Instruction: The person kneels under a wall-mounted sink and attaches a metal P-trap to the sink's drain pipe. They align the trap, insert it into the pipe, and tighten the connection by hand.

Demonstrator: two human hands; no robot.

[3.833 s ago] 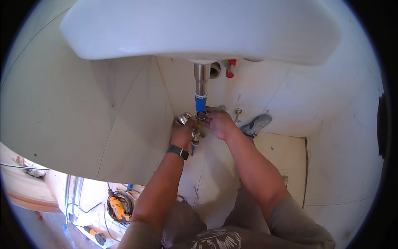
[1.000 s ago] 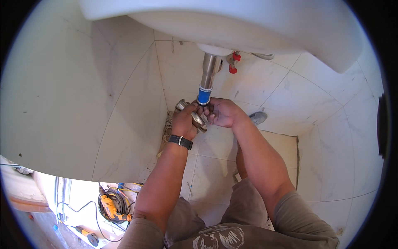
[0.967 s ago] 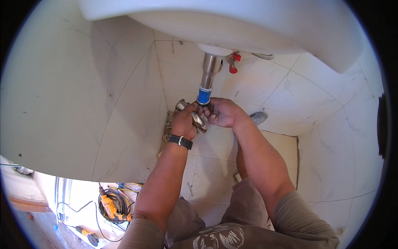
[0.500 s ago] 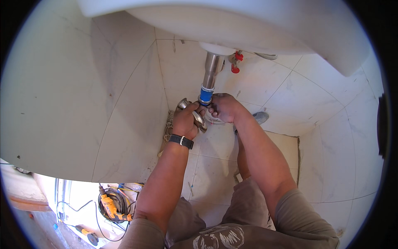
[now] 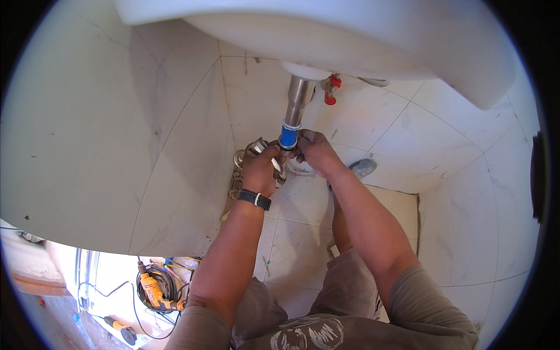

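Observation:
A polished metal drain tailpiece (image 5: 299, 96) hangs from beneath the white washbasin (image 5: 326, 35). Blue tape or a blue sleeve (image 5: 288, 136) wraps its lower part, with a dark-and-metal ring (image 5: 286, 146) around the bottom end. My left hand (image 5: 260, 170) is closed around a shiny curved metal pipe (image 5: 258, 146), its fingertips close to the ring. On the other side, my right hand (image 5: 315, 153) is closed, thumb and fingers pinching the ring's right edge. The fingers partly hide the contact between ring and pipe.
A red-handled valve (image 5: 332, 88) projects from the tiled back wall. Loose round fittings (image 5: 236, 185) lie on the floor by the left panel (image 5: 105, 134). At the lower left are a yellow drill (image 5: 154, 290), coiled cable and a yellow grinder (image 5: 121, 329).
The curved pipe in my left hand has turned, so its lower bend shows less. My right hand has shifted slightly left along the ring. The tailpiece stays in place.

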